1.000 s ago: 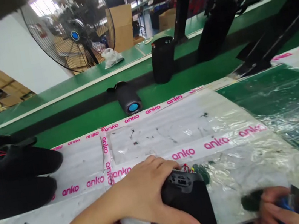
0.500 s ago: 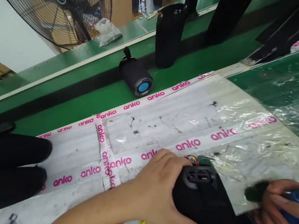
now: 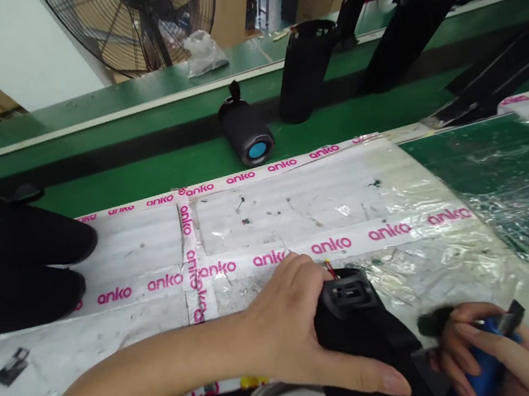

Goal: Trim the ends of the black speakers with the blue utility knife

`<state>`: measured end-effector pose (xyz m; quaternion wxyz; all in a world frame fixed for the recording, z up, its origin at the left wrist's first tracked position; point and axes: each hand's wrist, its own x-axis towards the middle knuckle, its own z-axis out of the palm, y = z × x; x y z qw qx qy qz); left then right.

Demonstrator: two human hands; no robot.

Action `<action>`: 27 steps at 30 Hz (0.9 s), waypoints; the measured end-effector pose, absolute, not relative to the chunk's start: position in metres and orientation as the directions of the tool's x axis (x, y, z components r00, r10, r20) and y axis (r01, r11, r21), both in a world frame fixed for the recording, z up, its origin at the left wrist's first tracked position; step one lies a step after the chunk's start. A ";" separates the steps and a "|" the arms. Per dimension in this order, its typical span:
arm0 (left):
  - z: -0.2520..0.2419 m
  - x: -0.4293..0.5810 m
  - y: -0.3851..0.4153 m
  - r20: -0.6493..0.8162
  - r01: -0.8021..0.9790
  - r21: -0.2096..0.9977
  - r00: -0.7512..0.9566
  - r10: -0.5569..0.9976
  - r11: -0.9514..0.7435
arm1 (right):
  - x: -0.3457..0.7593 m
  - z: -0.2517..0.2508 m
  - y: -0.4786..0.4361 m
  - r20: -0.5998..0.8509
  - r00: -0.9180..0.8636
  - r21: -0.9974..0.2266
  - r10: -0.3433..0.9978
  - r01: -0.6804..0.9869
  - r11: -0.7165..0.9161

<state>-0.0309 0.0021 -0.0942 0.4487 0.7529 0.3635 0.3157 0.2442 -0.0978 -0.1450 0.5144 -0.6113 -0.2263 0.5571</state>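
Note:
My left hand [image 3: 291, 329] grips a black cylindrical speaker body [image 3: 366, 350] near the front edge of the bench, fingers over its top and thumb along its side. The speaker's open end shows a black plastic fitting [image 3: 349, 293], with thin red wires [image 3: 330, 270] just beyond it. My right hand [image 3: 477, 351] sits just to the right of the speaker, closed around a blue-handled tool [image 3: 485, 367] with a metal tip. A dark blurred piece [image 3: 435, 323] lies by my right fingers, and I cannot tell what it is.
The bench top is white foam [image 3: 297, 213] edged with pink "anko" tape, with plastic film over a green mat [image 3: 510, 184]. Black speaker bodies [image 3: 8, 241] lie at left. A small black part [image 3: 11, 367] lies near them. Finished speakers [image 3: 246, 132] stand on the green conveyor [image 3: 138, 172] beyond.
The view has swung and levelled. The speaker body has turned in my left hand, and both hands have shifted slightly toward me. My right hand still holds the blue tool.

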 end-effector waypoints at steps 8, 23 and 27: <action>-0.034 -0.046 -0.003 -0.326 0.699 0.695 0.516 0.792 -0.169 | 0.247 -0.150 -0.097 -0.443 0.258 -0.881 0.859 -0.306 -0.362; -0.077 -0.046 0.018 -0.155 0.386 0.914 0.619 0.770 -0.126 | 0.235 -0.139 -0.096 -0.409 0.280 -0.897 0.869 -0.297 -0.327; -0.074 -0.052 0.024 -0.142 0.382 0.897 0.727 0.672 -0.223 | 0.241 -0.144 -0.096 -0.418 0.268 -0.893 0.868 -0.296 -0.339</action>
